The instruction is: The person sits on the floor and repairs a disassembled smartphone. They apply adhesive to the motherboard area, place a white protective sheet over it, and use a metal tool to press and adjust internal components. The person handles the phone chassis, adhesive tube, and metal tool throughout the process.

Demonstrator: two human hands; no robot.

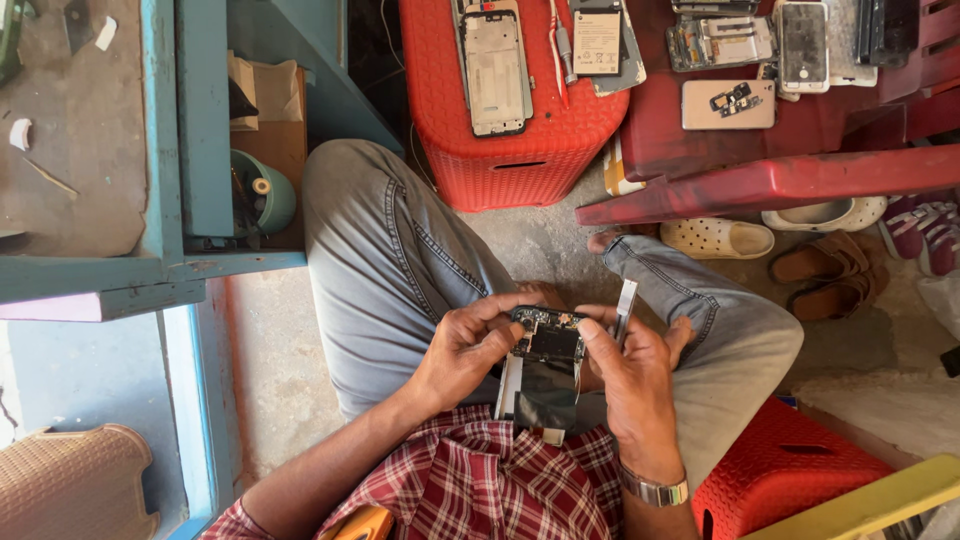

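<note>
Your left hand (465, 345) and right hand (630, 375) meet over your lap, forearms angling in from both sides. Left fingers curl in a pinching grip; the right thumb presses flat, wrist bent slightly, legs crossed beneath.

Two hands, left (462, 352) and right (630, 385), one opened phone (545, 370), two red stools, one (515, 110) ahead and one (790, 475) at the right, one pale clog (718, 238), two brown sandals (828, 275), one wristwatch (655, 490).
</note>
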